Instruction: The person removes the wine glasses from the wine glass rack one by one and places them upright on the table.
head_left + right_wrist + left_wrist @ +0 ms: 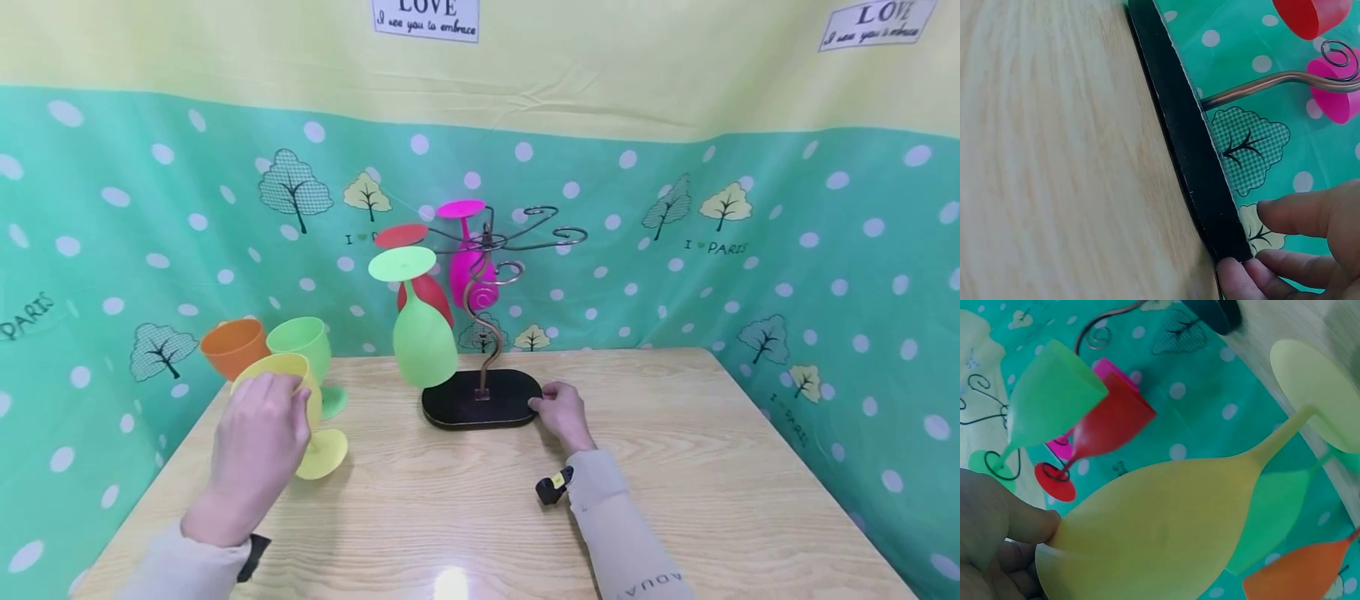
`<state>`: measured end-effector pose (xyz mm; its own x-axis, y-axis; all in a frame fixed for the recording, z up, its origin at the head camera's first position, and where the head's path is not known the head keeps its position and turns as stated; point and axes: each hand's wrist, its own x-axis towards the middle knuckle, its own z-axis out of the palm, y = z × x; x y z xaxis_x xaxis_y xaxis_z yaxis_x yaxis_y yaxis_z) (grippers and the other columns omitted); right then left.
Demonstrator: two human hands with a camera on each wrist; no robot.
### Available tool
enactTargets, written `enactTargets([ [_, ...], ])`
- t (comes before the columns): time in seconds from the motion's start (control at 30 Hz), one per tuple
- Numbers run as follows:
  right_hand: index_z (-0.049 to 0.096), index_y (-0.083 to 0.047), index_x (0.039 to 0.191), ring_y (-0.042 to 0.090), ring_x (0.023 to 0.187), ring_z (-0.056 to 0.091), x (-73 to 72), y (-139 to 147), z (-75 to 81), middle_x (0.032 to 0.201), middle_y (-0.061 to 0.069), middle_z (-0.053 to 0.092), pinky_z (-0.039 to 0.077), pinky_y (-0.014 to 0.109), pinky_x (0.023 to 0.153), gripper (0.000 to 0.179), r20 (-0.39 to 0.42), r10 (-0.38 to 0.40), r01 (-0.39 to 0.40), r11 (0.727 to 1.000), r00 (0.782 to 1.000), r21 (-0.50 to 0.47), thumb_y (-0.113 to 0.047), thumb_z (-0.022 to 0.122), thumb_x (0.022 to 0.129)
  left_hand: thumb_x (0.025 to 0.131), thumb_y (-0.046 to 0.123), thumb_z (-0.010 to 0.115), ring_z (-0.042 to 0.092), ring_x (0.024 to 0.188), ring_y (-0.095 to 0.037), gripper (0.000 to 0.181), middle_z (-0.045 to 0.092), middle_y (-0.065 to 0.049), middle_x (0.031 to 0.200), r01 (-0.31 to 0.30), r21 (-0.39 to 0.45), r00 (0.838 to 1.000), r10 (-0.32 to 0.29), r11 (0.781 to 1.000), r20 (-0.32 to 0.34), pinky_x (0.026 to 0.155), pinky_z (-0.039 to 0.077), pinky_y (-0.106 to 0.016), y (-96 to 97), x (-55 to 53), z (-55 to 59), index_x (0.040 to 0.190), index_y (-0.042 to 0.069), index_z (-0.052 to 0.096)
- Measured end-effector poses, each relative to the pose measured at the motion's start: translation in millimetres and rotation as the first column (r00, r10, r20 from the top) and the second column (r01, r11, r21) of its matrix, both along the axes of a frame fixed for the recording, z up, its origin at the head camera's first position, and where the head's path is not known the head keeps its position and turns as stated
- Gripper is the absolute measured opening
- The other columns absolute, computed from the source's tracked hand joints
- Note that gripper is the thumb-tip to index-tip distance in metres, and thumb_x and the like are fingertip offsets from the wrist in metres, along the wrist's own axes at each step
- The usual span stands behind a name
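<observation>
Yellow cup (1154, 519) is in your left hand (262, 433), on the left side of the counter (637, 467). Your left grip is clamped on the rim of its bowl, with your thumb on one side and your other fingers curled at the edge. The cup leans, with its round foot down and to the right, and you cannot tell if that foot touches the wood. Just behind it are two more cups, an orange cup (232, 346) and a light green cup (318, 354). The light green one stands on its foot, and the foot of the orange one is hidden. Your right hand (562, 412) is by the middle of the counter. Its grip is closed on the right end of the black base (450, 408), with bent fingertips touching the edge. This flat base sits on the wood and holds up a curly metal stand (497, 340). Three cups hang upside down from the left part of the stand: a hanging green cup (425, 337) in front, a red cup (433, 300) just behind it, and a pink cup (465, 271) near the pole. On the right, more curly arms stick out. Behind it all hangs a green cloth (825, 275) with pale dots and little trees.
</observation>
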<state>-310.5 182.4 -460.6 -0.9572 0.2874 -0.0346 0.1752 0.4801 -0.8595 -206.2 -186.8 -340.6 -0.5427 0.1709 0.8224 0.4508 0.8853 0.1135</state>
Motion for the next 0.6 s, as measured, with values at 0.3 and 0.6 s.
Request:
enactTargets([
  [0.3,0.053,0.008,0.125,0.032,0.105,0.056,-0.1,0.1,-0.7,0.113,0.02,0.06,0.047,0.044,0.091,0.05,0.006,0.031,-0.031,0.999,1.0,0.045,-0.01,0.072,0.082,0.074,-0.009,0.069,0.05,0.062,-0.034,0.013,0.058,-0.02,0.071,-0.01,-0.058,0.999,0.013,0.998,0.049,0.054,0.041,-0.044,-25.7,-16.3,-2.5,0.084,-0.011,0.061],
  [0.6,0.052,0.009,0.126,0.032,0.105,0.056,1.1,-1.2,-3.8,0.114,0.021,0.059,0.047,0.044,0.091,0.051,0.008,0.036,-0.036,0.998,0.999,0.055,-0.009,0.071,0.083,0.076,-0.007,0.067,0.048,0.06,-0.035,0.01,0.055,-0.018,0.068,-0.048,-0.085,0.994,0.056,0.995,0.095,0.054,0.039,-0.045,-44.6,-28.8,-10.8,0.082,-0.01,0.059],
])
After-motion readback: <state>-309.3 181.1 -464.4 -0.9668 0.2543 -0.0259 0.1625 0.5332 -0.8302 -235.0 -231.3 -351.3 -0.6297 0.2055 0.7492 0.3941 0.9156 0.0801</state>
